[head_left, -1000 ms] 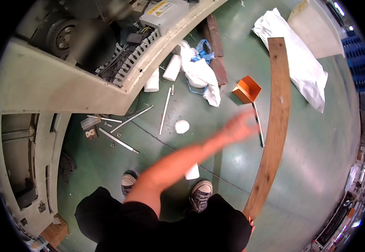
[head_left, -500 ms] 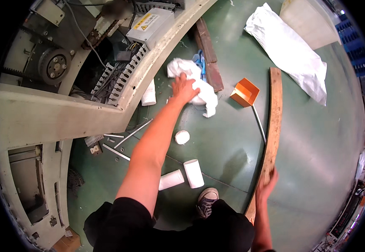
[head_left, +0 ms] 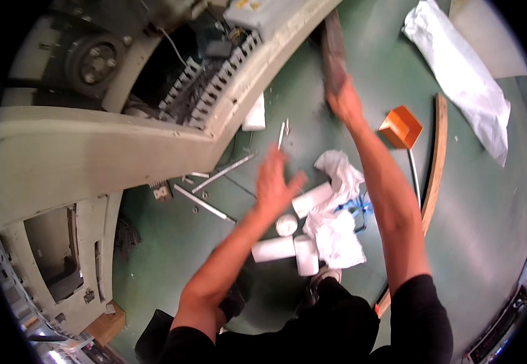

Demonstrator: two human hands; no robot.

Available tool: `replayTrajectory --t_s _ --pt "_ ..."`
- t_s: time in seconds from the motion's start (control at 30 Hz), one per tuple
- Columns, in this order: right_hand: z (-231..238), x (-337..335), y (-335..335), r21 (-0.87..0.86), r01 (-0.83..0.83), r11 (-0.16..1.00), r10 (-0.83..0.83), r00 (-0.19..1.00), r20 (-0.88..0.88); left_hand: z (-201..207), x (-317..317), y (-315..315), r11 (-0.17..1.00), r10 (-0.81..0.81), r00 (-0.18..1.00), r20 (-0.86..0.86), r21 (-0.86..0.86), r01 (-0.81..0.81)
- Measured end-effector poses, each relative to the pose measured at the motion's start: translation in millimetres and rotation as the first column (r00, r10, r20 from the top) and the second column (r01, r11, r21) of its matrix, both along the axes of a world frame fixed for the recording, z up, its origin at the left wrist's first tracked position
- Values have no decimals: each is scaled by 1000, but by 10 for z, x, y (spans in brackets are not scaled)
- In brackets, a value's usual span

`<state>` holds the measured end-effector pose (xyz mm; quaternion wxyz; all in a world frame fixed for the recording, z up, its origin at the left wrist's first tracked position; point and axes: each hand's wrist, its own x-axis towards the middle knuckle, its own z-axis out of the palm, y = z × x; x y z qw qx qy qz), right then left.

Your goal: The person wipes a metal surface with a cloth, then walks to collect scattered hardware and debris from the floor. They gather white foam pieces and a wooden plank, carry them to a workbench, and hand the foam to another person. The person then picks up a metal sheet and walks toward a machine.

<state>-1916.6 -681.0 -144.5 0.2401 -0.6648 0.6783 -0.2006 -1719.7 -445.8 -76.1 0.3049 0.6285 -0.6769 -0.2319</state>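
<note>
My right hand (head_left: pixel 344 104) reaches far forward, its fingers closed round the near end of a dark reddish-brown wooden beam (head_left: pixel 334 51) on the floor beside the machine. Somewhat blurred, my left hand (head_left: pixel 275 185) hovers over the floor with fingers apart and nothing in them. Just right of it lie crumpled white cloths or bags (head_left: pixel 336 239) with a blue strap-like piece (head_left: pixel 356 208). White cylinders (head_left: pixel 274 249) and a round white piece (head_left: pixel 286 225) lie beside this heap, close to my feet.
A machine frame (head_left: pixel 102 142) with exposed wiring stands at the left. Metal rods (head_left: pixel 204 204) and small hardware lie near its base. To the right are an orange scoop-like box (head_left: pixel 401 127) with a metal handle, a long wooden plank (head_left: pixel 439 151) and a white bag (head_left: pixel 458 79).
The crumpled white cloths and blue piece have come toward my feet, and my left hand has let go. My right hand has left the long plank and taken hold of the dark beam.
</note>
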Motion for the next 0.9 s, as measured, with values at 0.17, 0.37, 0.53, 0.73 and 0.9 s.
replayTrajectory --t_s 0.17,0.37,0.53,0.73,0.9 --pt "652 607 -208 -515 -330 791 515 813 270 -237 396 -964 986 165 906 389 -30 -166" --pt "1152 47 2193 373 -683 628 778 552 -298 -797 592 -1537 940 319 849 421 -29 -339" --pt "961 -266 2715 317 -687 654 756 588 -287 -190 79 -1337 962 128 905 405 172 -213" --pt "729 -223 2394 400 -499 769 535 845 26 608 139 -358 889 -256 966 23 397 227" --pt "845 -621 2297 325 -160 932 105 978 179 747 526 95 648 -453 870 -195 597 472"
